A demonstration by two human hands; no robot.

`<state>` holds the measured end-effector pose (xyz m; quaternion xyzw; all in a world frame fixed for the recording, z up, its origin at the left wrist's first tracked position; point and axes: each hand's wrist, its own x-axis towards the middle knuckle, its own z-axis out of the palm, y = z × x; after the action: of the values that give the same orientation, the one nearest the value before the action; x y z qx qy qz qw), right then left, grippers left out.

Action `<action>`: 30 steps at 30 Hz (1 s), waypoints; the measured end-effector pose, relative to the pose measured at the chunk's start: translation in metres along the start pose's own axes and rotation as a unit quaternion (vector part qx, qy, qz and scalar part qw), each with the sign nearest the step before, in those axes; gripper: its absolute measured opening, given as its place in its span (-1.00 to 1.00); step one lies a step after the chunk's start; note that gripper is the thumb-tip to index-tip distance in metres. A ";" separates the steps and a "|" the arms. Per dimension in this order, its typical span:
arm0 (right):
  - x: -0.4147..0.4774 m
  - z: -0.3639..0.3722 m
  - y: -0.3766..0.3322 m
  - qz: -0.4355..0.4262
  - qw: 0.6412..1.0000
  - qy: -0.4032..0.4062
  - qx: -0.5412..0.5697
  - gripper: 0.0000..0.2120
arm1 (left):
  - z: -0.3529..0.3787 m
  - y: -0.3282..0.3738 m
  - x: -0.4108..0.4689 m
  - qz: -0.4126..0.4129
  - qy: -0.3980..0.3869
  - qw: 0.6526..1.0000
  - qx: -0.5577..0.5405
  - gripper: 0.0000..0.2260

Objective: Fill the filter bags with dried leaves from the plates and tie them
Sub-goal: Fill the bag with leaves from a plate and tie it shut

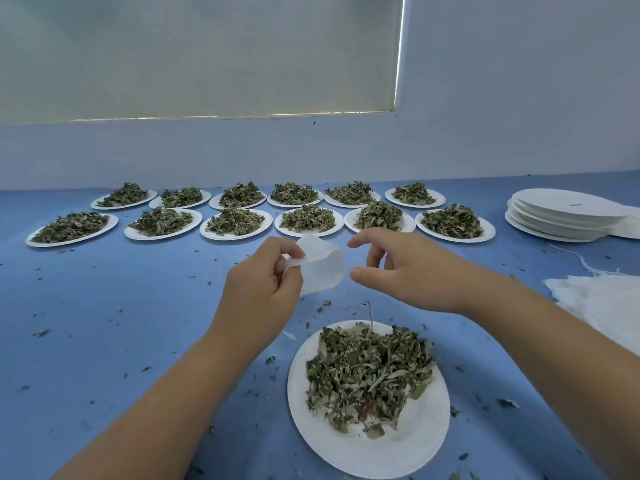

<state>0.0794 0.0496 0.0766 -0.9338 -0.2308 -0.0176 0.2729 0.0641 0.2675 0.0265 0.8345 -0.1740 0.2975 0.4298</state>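
White filter bag [322,268], seemingly empty, held above blue surface [104,306], just beyond near plate [363,452] of dried leaves [367,372]. Left hand [263,285] pinches bag edge between thumb and fingers. Right hand [408,271] hovers beside bag mouth, fingers [363,240] loosely apart, holding nothing. Filling of this bag not yet begun; no tied bag in view. Twelve heaped plates [235,237] wait in two rows behind. Stack of empty plates [561,216] and pile of spare bags [602,303] at right. Bulk of work apparently remains.

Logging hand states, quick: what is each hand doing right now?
Left hand: pinching the white filter bag.
Right hand: open, holding nothing, beside the bag.
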 end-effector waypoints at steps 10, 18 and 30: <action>-0.058 -0.004 0.046 -0.018 0.996 -0.035 0.084 -0.78 | -0.003 -0.004 -0.003 0.024 0.006 0.994 0.109 -0.76; -0.070 -0.002 0.040 -0.069 0.984 -0.164 -0.022 -0.40 | -0.006 -0.008 -0.006 0.017 0.023 0.992 0.123 -0.78; -0.073 0.005 0.029 -0.080 0.975 -0.159 -0.132 -0.48 | -0.001 -0.007 -0.009 0.018 -0.001 0.994 0.107 -0.79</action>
<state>0.0264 0.0001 0.0464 -0.9311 -0.3404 0.0793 0.1048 0.0606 0.2726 0.0165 0.8729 -0.1568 0.3213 0.3320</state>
